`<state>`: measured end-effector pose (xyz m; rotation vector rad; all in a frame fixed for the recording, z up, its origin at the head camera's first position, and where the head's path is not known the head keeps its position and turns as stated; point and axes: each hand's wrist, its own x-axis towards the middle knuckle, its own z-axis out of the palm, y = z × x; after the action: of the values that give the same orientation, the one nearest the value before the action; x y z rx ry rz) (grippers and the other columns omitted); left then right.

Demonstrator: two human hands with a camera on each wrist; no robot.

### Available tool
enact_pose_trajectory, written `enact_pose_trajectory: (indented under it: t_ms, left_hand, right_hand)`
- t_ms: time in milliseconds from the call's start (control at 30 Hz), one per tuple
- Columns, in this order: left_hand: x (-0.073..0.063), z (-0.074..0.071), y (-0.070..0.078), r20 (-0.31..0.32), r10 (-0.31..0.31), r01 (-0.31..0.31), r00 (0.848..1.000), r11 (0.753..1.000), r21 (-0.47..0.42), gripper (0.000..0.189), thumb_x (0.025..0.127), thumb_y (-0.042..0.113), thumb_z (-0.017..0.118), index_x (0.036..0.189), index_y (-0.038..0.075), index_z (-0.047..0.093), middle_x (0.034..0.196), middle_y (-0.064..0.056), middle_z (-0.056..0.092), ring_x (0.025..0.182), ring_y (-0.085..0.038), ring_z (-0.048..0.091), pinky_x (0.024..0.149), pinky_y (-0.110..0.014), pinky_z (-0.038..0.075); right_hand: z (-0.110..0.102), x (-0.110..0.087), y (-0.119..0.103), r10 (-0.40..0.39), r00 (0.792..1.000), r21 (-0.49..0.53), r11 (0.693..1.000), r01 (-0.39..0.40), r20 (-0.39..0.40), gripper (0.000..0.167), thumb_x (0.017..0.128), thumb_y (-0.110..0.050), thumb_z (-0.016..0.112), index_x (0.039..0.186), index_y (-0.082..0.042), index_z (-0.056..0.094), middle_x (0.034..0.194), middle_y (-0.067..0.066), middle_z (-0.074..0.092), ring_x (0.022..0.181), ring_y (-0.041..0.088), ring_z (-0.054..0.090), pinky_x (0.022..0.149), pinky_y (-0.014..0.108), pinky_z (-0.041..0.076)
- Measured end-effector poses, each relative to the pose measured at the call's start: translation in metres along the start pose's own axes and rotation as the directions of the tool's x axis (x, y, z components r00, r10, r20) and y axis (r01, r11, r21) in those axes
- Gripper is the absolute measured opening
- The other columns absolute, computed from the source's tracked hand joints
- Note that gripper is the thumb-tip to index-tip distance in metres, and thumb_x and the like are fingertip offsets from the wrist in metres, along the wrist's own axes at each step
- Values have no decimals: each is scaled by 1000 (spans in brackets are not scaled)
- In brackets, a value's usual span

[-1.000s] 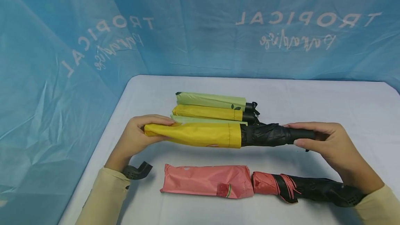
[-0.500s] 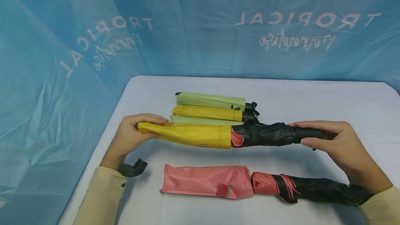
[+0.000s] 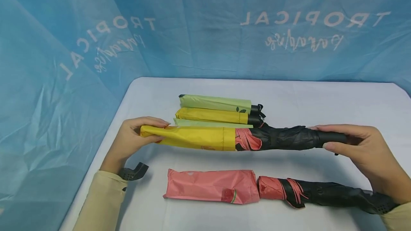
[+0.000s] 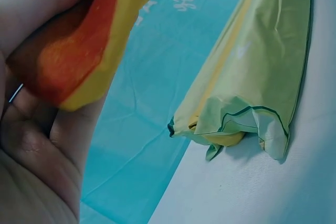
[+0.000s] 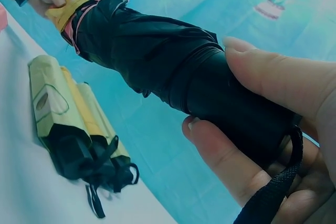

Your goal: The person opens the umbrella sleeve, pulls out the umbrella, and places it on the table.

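Observation:
My left hand [image 3: 136, 133] pinches the closed end of a yellow umbrella sleeve [image 3: 192, 139], fingers above and thumb below. Out of the sleeve's right end sticks a folded black umbrella [image 3: 289, 138] with a coral-pink patterned lining. Its black handle [image 5: 236, 106] is gripped between the thumb and fingers of my right hand [image 3: 359, 140], and a wrist strap [image 5: 273, 192] hangs there. Both hands hold the pair level above the white table. How much of the umbrella is inside the sleeve is hidden. The left wrist view shows a red-orange print on the sleeve.
Behind lie several sleeved umbrellas side by side: a green one [image 3: 215, 103], a yellow one [image 3: 212, 115] and a light green one [image 3: 212, 122]. In front are a flat pink sleeve [image 3: 208, 185] and a rolled pink-and-black umbrella [image 3: 324, 192]. Blue cloth [image 3: 205, 45] hangs behind.
My right hand has moved right, drawing the umbrella further out of the yellow sleeve, so its pink lining shows. My left hand has shifted slightly left with the sleeve.

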<state>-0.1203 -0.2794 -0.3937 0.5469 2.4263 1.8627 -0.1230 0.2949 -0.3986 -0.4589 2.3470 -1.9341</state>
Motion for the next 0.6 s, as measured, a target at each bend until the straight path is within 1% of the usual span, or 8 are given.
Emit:
enact_pose_trajectory:
  t_ms: [67, 133, 200, 267, 400, 467, 533, 600]
  left_hand:
    - [1, 1, 0, 16, -11, 12, 1000, 1000, -18, 35, 85, -8, 79, 119, -1, 73, 124, -16, 69, 110, -32, 67, 80, -43, 61]
    - [3, 1, 0, 26, -15, 16, 1000, 1000, -22, 35, 85, -8, 79, 119, -1, 73, 123, -17, 69, 109, -33, 67, 80, -45, 61]
    - [4, 2, 0, 28, -18, 18, 999, 1000, -11, 35, 85, -7, 79, 119, -1, 74, 123, -16, 70, 108, -31, 68, 80, -43, 61]
    - [4, 2, 0, 26, -16, 16, 1000, 1000, 4, 34, 85, -6, 79, 118, -1, 74, 122, -15, 70, 108, -30, 67, 79, -41, 62]
    - [4, 3, 0, 21, -21, 21, 1000, 999, 30, 32, 86, -4, 79, 118, 1, 74, 120, -14, 71, 109, -28, 67, 80, -37, 62]
    - [3, 3, 0, 16, -36, 35, 999, 999, 37, 31, 87, -2, 80, 117, 2, 75, 120, -14, 71, 110, -28, 66, 80, -37, 62]
    - [2, 3, 0, 9, -53, 52, 999, 998, 43, 31, 87, 0, 80, 117, 3, 75, 120, -14, 71, 110, -29, 66, 81, -37, 62]
    - [0, 2, -1, -4, -69, 69, 998, 996, 49, 31, 87, 1, 81, 117, 4, 75, 121, -13, 71, 109, -29, 66, 81, -37, 62]
  right_hand:
    - [-4, -3, 3, -25, 1000, 34, 999, 25, -9, 42, 87, 21, 67, 128, 16, 61, 126, 7, 71, 104, 15, 67, 65, 24, 56]
    - [-8, -7, 6, -29, 999, 45, 999, 30, -21, 42, 87, 22, 66, 128, 16, 61, 126, 6, 71, 103, 15, 67, 64, 24, 55]
    - [-12, -10, 8, -46, 999, 58, 997, 48, -24, 43, 86, 25, 65, 127, 18, 60, 125, 6, 71, 103, 14, 68, 64, 24, 55]
    - [-16, -12, 9, -45, 998, 50, 998, 47, -33, 43, 86, 25, 65, 127, 17, 61, 124, 6, 72, 102, 14, 68, 61, 25, 53]
    - [-25, -17, 13, -78, 995, 44, 996, 80, -59, 43, 84, 29, 62, 127, 20, 59, 124, 6, 72, 108, 14, 67, 61, 26, 49]
    - [-30, -19, 16, -110, 991, 77, 990, 116, -72, 45, 82, 33, 60, 126, 23, 58, 124, 9, 72, 110, 16, 67, 60, 28, 46]
    - [-35, -20, 20, -142, 987, 65, 987, 148, -80, 46, 81, 35, 58, 125, 23, 57, 124, 9, 72, 110, 16, 67, 58, 29, 44]
    - [-40, -21, 24, -178, 981, 85, 979, 185, -81, 48, 78, 38, 56, 124, 25, 57, 123, 9, 72, 110, 16, 67, 57, 30, 42]
